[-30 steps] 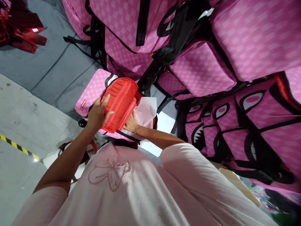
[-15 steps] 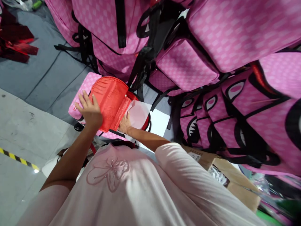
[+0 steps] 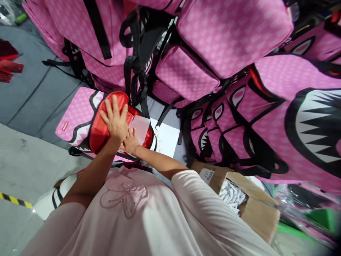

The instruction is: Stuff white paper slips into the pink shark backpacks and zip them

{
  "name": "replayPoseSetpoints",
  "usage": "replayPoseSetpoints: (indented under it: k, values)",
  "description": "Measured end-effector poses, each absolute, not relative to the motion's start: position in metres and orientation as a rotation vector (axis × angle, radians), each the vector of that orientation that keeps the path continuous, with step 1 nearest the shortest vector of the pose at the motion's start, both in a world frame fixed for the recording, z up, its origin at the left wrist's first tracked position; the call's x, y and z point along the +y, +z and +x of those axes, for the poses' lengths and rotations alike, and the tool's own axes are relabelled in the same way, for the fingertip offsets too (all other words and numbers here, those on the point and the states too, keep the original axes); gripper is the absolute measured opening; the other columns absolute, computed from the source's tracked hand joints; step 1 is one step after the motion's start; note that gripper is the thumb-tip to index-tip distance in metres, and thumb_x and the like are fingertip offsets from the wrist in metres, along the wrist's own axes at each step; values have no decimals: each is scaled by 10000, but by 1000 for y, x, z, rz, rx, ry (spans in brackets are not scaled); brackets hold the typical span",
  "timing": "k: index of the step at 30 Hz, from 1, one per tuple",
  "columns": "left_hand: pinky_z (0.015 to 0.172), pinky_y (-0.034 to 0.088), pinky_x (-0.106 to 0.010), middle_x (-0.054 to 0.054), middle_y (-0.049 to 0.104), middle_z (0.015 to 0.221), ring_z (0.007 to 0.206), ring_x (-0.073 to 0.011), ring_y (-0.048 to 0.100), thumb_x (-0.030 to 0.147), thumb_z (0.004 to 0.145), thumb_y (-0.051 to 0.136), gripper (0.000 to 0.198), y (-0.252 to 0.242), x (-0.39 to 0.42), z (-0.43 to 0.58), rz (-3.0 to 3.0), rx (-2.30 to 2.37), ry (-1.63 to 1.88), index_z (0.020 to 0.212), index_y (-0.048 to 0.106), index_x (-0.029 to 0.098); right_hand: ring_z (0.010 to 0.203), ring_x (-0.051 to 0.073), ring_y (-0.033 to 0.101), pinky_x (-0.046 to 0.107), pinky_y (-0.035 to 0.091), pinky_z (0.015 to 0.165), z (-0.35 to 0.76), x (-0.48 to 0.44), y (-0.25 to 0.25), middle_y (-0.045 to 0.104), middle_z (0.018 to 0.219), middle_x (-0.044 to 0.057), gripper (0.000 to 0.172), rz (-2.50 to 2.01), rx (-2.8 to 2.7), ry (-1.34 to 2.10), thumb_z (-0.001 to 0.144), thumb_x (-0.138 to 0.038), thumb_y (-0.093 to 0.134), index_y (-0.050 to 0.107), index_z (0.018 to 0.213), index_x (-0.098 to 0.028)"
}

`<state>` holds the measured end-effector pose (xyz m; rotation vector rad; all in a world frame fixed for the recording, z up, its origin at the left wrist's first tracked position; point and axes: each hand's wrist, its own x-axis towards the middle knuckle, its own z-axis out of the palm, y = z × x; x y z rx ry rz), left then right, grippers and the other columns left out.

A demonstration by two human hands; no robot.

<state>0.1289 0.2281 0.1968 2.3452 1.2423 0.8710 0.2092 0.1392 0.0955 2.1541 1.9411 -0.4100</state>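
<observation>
A pink checkered backpack with a shark-mouth print lies unzipped on the grey surface. Its red-lined flap is folded over to the left. My left hand lies with fingers spread on the inner edge of that red lining. Just right of it, my right hand reaches into the opening, fingers apart, against a translucent white sheet. Part of the red interior is covered by my hands and the sheet. Neither hand grips anything that I can see.
More pink backpacks with hanging black straps are piled behind and to the right. A cardboard box of small white pieces stands at lower right. White paper lies beside the open bag. Red strips rest at far left.
My left hand has moved right, from the flap's outer side toward the opening. The mesh-pocketed red panel no longer shows, and more of the shark print does. My right hand stays inside the opening.
</observation>
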Motion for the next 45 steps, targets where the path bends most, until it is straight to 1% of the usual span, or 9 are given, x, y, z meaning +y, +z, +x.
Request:
replayPoseSetpoints:
  k: [4,8,12,14,18,20,26,37,45]
  values:
    - [1217,-134,-746,-49,127,1744,1576,-354,-172,194,1000,494,385,173,243,133,2343,1224,1024,1361,629,191,1445,405,377,610,145,1222,237,92,130,415,1584,264,597,2238,1985,-248,1032,-445,493,497,1488,-59]
    - [1220,-125,-754,-108,22,1747,1542,-352,-257,129,1005,400,505,135,254,129,2475,1018,1103,1500,496,142,1047,298,618,467,333,1067,271,58,158,693,1137,210,364,2092,1924,-320,1023,-220,403,715,1126,-64]
    - [1274,325,-488,-114,491,1588,1577,-229,256,140,1009,363,457,101,231,146,2737,334,690,1392,611,163,1048,304,619,462,349,1022,287,59,165,725,1110,204,325,1778,1932,-475,978,-222,482,785,968,-106]
    - [1223,400,-427,-161,495,1576,1557,-236,312,138,997,381,475,90,223,149,2807,283,490,1430,574,108,1212,336,566,466,360,1042,289,68,163,683,1292,217,337,1725,1939,-517,983,-283,508,788,1064,-112]
    - [1284,207,-566,-295,250,1666,1597,-377,126,272,939,601,734,77,220,140,2927,380,284,1565,349,-16,1511,386,308,515,275,1192,285,95,155,417,1622,203,574,1664,1922,-578,922,-394,652,630,1411,-94]
    - [1275,166,-619,-313,257,1656,1588,-420,134,359,911,664,829,71,218,135,2927,359,233,1573,333,-15,1517,396,311,565,182,1237,284,109,154,422,1617,213,696,1623,1924,-586,927,-510,644,566,1478,-92]
    - [1248,173,-648,-270,263,1671,1573,-435,191,457,909,670,820,44,220,129,2843,248,258,1585,384,90,1176,359,622,628,84,1234,306,88,173,772,1024,179,701,1510,2082,-525,1011,-689,381,798,1100,-132]
    - [1263,153,-615,-218,298,1675,1557,-421,248,448,778,781,778,33,179,139,2825,-154,84,1469,576,157,1148,297,567,591,117,1267,326,37,179,716,1080,138,347,1663,2268,-461,1013,-399,590,743,1184,-138]
    - [1288,169,-551,-184,397,1637,1568,-310,269,189,938,473,548,68,168,178,2749,256,283,1478,533,116,1108,277,572,590,131,1275,328,30,170,712,1017,108,263,1734,2326,-444,998,-365,623,760,1083,-158]
